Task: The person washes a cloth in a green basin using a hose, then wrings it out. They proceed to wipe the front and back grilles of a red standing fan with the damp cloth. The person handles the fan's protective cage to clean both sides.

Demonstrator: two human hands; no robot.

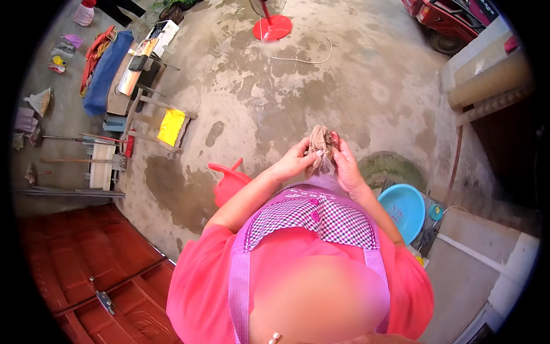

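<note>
A crumpled brownish cloth (pixel 321 139) is bunched up in front of my chest, held between both hands. My left hand (pixel 299 158) grips its left side, the thumb pressed on the front of the folds. On the other side my right hand (pixel 345 161) has its fingers around the cloth's right edge. Below the cloth lies the purple checked apron (pixel 296 210) that I wear. Part of the bundle is hidden behind my fingers.
A red plastic stool or chair (pixel 227 182) stands by my left arm, a blue basin (pixel 401 213) by my right. Further out are a wooden chair with a yellow cloth (pixel 171 127), a red-based fan (pixel 273 28) and its cable (pixel 316 62). Red doors (pixel 94 266) are at lower left.
</note>
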